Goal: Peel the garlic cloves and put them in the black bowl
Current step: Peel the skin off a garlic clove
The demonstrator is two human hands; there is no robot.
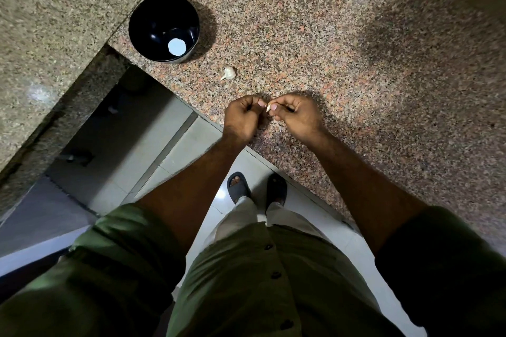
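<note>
A small pale garlic clove (pixel 269 107) is pinched between the fingertips of both hands just above the speckled granite counter (pixel 342 49). My left hand (pixel 242 117) has its fingers curled, thumb and forefinger at the clove. My right hand (pixel 297 115) pinches the clove's other side. Most of the clove is hidden by fingers. A white piece of garlic bulb (pixel 229 73) lies on the counter beyond my hands. The black bowl (pixel 163 27) stands at the back left, with a bright light reflection inside it.
The counter's front edge runs diagonally just under my wrists, with a dark opening (pixel 109 123) below at left. A second granite slab (pixel 54 22) lies to the left. My feet in dark sandals (pixel 256 189) stand on pale floor tiles.
</note>
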